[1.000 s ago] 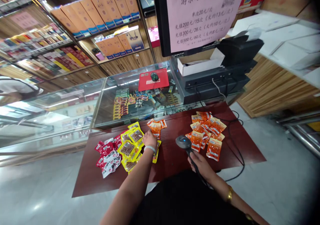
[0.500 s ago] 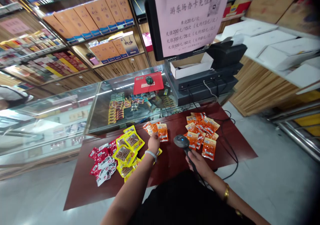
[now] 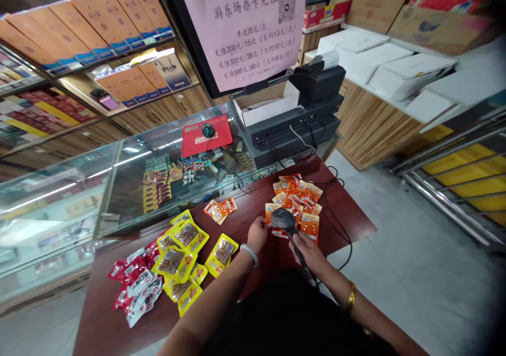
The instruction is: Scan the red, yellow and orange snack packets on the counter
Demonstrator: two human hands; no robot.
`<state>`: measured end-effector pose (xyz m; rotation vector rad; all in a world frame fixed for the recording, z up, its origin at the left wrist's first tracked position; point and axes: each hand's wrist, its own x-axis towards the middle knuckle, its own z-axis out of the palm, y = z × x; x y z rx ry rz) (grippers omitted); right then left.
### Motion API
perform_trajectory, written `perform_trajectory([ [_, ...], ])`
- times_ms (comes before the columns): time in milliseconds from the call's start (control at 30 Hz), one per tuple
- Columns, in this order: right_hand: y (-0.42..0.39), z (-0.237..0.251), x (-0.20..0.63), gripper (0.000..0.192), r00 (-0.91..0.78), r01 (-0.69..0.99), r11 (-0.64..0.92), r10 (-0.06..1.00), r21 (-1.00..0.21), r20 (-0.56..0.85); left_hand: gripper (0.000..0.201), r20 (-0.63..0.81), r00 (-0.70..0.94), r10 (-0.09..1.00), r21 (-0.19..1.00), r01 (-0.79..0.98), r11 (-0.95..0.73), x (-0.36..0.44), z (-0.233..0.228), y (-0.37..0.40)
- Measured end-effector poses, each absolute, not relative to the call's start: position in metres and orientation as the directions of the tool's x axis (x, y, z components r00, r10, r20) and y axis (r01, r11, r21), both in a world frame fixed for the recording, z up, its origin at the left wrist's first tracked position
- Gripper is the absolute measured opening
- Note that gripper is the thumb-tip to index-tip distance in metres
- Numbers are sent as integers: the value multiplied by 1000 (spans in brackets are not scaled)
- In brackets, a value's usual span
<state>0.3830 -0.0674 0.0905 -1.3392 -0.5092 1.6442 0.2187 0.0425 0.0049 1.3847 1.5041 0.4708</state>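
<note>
My right hand [image 3: 310, 253] is wrapped round the handle of a black barcode scanner [image 3: 282, 218], whose head hangs over the left edge of a pile of orange snack packets [image 3: 310, 224]. Just left of the scanner, my left hand [image 3: 258, 234] has its fingertips pinched at the edge of an orange snack packet [image 3: 270, 211], partly covered by the scanner head. A few more orange packets [image 3: 220, 209] lie apart at the table's back edge. Yellow snack packets [image 3: 174, 261] are heaped to the left, with a separate yellow packet [image 3: 222, 253] nearer my left wrist.
Red and white packets [image 3: 136, 282] lie at the left of the dark red table [image 3: 98, 314]. Behind stands a glass counter [image 3: 126, 187] with a red mouse pad [image 3: 190, 140], a monitor backed with a pink sign [image 3: 245, 39] and a cash drawer [image 3: 272, 147]. A scanner cable [image 3: 342, 229] loops at the right.
My left hand has moved right, from the small orange group to beside the scanner, with a packet at its fingers. The yellow packet under my wrist is now uncovered. My view has shifted right.
</note>
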Motion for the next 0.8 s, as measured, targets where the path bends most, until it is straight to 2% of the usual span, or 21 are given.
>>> perform_trajectory([
  [67, -70, 90, 388, 52, 42, -401, -483, 839, -778, -543, 10, -426, 169, 889, 855, 398, 334, 235, 1, 46],
  [167, -71, 90, 395, 53, 73, -424, -479, 828, -768, -557, 16, -399, 289, 870, 908, 255, 331, 262, 3, 54],
  [300, -70, 90, 401, 54, 100, -435, -484, 812, -759, -575, 31, -312, 375, 873, 945, 220, 243, 277, 15, 69],
  [467, -64, 84, 394, 55, 90, -409, -503, 808, -761, -582, 19, -325, 243, 914, 886, 417, 204, 237, 13, 83],
  [633, -45, 80, 367, 54, -26, -385, -539, 818, -749, -575, 18, -306, 76, 949, 774, 601, 202, 174, 14, 94],
  [700, -36, 80, 353, 54, -68, -369, -553, 817, -747, -572, 21, -271, 18, 962, 699, 690, 185, 150, 20, 100],
  [800, -22, 79, 332, 53, -116, -338, -551, 829, -763, -548, 32, -164, -35, 986, 504, 856, 114, 115, 29, 110],
])
